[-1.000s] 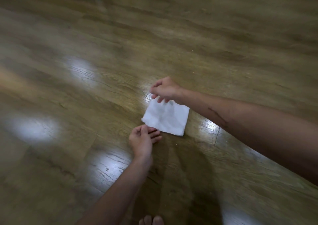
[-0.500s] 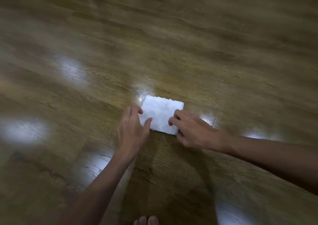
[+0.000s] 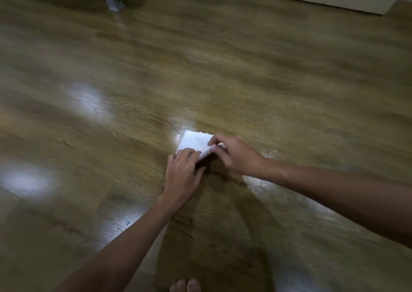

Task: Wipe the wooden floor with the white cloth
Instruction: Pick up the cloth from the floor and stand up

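The white cloth (image 3: 196,143) lies folded on the wooden floor (image 3: 223,68), just ahead of both my hands, its long side running left to right across my reach. My left hand (image 3: 184,173) rests on its near left corner, fingers fairly straight, pressing it down. My right hand (image 3: 236,154) is on the right edge, and its grip pinches up a fold there. Both are equally near; I judge the wipe goes from here, forward. One cloth, two hands, one foot's toes (image 3: 185,286) below.
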